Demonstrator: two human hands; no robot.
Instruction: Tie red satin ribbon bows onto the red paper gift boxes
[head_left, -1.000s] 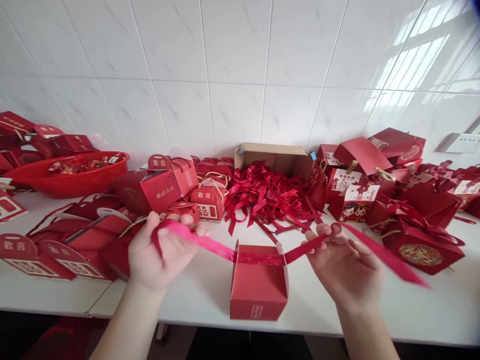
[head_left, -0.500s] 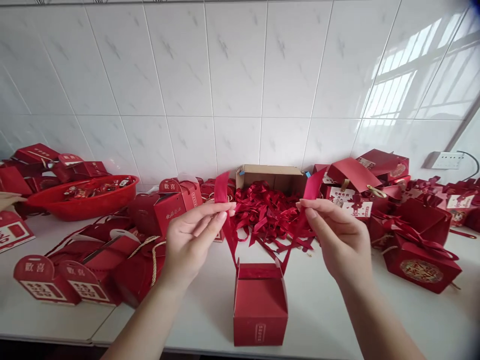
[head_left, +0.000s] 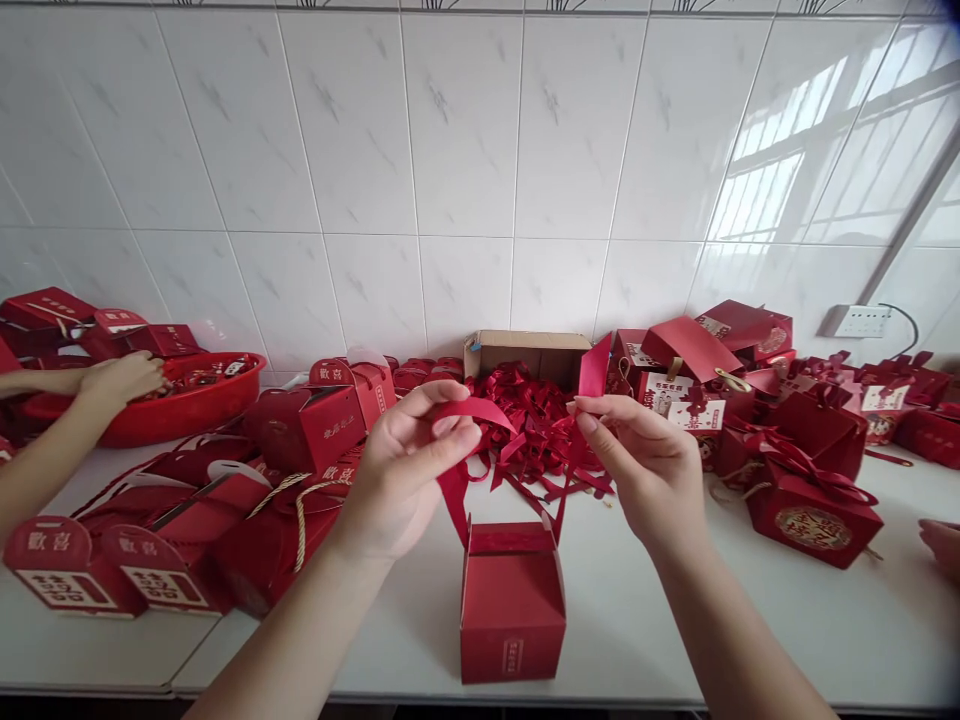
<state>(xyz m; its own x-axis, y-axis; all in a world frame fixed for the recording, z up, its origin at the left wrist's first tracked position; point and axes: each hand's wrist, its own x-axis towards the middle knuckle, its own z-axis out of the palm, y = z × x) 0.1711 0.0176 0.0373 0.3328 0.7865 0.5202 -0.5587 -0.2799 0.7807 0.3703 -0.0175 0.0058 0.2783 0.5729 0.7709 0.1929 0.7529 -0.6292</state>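
Since half a second ago, your left hand (head_left: 409, 470) has been folding its end of the ribbon (head_left: 480, 408) over, so that it is now arching above your thumb toward the right hand (head_left: 652, 460) instead of standing up, and at far left a co-worker's hand (head_left: 124, 378) has been coming over the red basin (head_left: 187, 425). That basin is sitting beyond and well to the left of your left hand, with two printed boxes (head_left: 116, 570) standing nearer you, left of your forearm. Your left thumb and fingers are closing narrowly around the ribbon. Between and below your two hands, the red box (head_left: 512, 600) is resting upright on the white table (head_left: 622, 620), the ribbon running through its top and rising to both hands. Beyond your fingertips, a ribbon heap (head_left: 525, 440) is spilling from a cardboard box (head_left: 525, 350). Your right hand is pinching the other end, its tip standing above the fingers. Right of that hand, a bow-topped box (head_left: 814, 525) is lying tilted, and another person's hand (head_left: 943, 545) is showing at the edge.
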